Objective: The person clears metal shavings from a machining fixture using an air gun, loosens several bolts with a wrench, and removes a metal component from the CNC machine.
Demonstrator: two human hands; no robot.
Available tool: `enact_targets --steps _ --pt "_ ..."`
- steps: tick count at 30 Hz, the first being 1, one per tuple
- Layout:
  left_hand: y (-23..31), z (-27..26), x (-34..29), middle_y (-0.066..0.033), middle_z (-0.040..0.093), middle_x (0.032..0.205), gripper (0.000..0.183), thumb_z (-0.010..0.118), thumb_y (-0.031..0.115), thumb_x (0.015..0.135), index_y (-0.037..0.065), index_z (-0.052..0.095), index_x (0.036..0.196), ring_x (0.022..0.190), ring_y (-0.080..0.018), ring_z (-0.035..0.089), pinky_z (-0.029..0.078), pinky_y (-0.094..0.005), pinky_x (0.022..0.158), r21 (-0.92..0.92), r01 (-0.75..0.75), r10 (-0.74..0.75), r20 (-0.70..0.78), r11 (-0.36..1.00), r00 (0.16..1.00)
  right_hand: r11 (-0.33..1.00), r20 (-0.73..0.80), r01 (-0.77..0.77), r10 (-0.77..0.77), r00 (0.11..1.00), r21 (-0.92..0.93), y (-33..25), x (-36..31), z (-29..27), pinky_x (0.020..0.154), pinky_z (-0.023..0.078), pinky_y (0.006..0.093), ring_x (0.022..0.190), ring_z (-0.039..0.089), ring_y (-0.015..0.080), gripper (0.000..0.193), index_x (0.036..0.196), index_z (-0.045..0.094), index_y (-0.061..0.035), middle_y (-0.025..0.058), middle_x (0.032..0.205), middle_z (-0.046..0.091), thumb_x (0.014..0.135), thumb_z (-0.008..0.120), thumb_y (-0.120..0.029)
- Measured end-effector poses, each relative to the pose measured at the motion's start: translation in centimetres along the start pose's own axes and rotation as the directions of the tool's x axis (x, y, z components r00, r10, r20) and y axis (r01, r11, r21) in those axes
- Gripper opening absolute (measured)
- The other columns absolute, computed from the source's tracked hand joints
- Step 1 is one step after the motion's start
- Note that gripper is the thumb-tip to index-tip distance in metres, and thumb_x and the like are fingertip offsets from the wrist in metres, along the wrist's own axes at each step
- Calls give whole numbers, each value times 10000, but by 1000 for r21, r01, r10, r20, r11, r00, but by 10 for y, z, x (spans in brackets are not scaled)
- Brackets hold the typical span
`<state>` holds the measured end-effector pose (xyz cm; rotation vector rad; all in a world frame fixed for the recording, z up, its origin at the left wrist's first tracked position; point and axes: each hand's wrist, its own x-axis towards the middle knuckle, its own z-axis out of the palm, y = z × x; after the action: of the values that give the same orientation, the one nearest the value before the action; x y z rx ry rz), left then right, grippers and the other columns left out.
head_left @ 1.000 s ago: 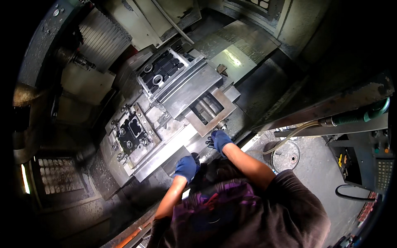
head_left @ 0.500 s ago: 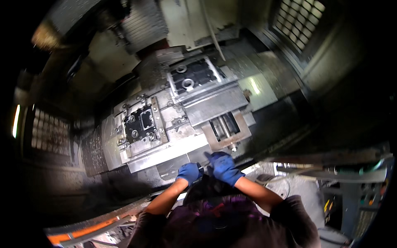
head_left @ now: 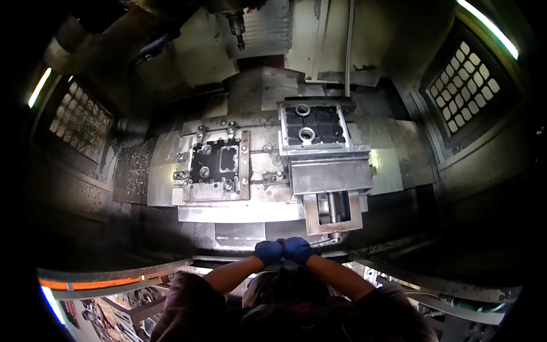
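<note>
My left hand (head_left: pixel 268 252) and my right hand (head_left: pixel 297 250), both in blue gloves, are side by side at the front edge of the machine bed. Their fingers are closed round a metal vise handle (head_left: pixel 323 243), which comes out past my right hand and reaches the end of the vise screw (head_left: pixel 334 212). Most of the handle is hidden in the gloves. Beyond it stands the machine vise (head_left: pixel 330 174), with a black and silver metal plate part (head_left: pixel 319 126) in its jaws. That part has two round bosses on its left side.
To the left, a second black plate (head_left: pixel 215 162) is held by several clamps on the machine table (head_left: pixel 262 212). A spindle tool (head_left: pixel 237 31) hangs at the back. Grid windows (head_left: pixel 464 85) flank the enclosure. Tools lie on a rack (head_left: pixel 122 308) at lower left.
The view has turned and levelled. My hands, apart before, are now together, and the handle meets the vise screw end.
</note>
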<state>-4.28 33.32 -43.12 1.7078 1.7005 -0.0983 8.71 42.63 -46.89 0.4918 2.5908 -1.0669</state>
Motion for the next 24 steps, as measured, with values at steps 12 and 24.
enact_targets --steps 12,24 --pt "-29 60 -10 -163 651 1004 316 478 349 856 126 664 981 967 -319 620 492 -460 826 18 286 -287 55 958 956 997 -475 39 -69 877 -73 100 12 135 965 432 336 1128 565 226 313 1135 612 -101 120 1188 608 850 541 -208" --pt "-40 209 -238 -137 676 881 391 563 487 789 147 695 929 848 -336 645 506 -409 759 -713 511 -709 27 480 704 696 -628 -339 717 303 632 189 -152 48 992 400 376 1210 481 241 530 1242 502 -42 154 1268 531 755 688 -137"
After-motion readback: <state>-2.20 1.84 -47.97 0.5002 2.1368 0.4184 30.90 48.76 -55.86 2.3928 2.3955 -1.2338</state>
